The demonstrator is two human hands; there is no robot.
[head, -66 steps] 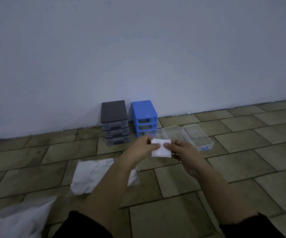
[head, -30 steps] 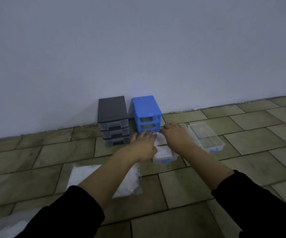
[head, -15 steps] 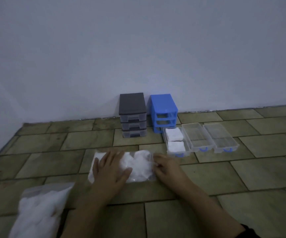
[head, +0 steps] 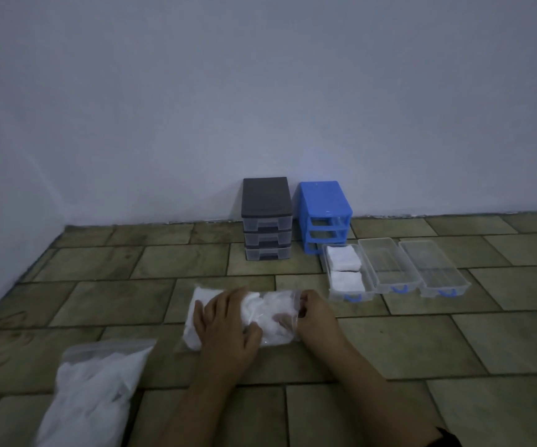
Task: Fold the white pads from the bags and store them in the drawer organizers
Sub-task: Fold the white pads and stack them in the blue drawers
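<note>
Pretty early in the job, I'd say. Of the three clear plastic drawers pulled out onto the tile floor, only the one nearest the blue plastic three-slot organizer frame has anything in it: that filled clear drawer holds two folded white pads, one behind the other, soft and kind of quilted looking. The middle clear drawer and the far clear drawer, both further out from the blue frame, look bare. So two pads stored, lots to go.

Just in front of the blue frame, toward the camera, lies a clear zip-top plastic bag of crumpled white pads, shiny and wrinkly. The left hand is spread flat on top, pressing it to the floor. The right hand pinches the bag's open end, fingers curled on the plastic, probably going in for the next pad.

A second stuffed clear plastic bag sits well off from the blue frame, down at the near left, looking untouched. The dark grey-topped three-drawer organizer just beside the blue frame has all its drawers in, and I can't tell what's inside. Everything's dim.
</note>
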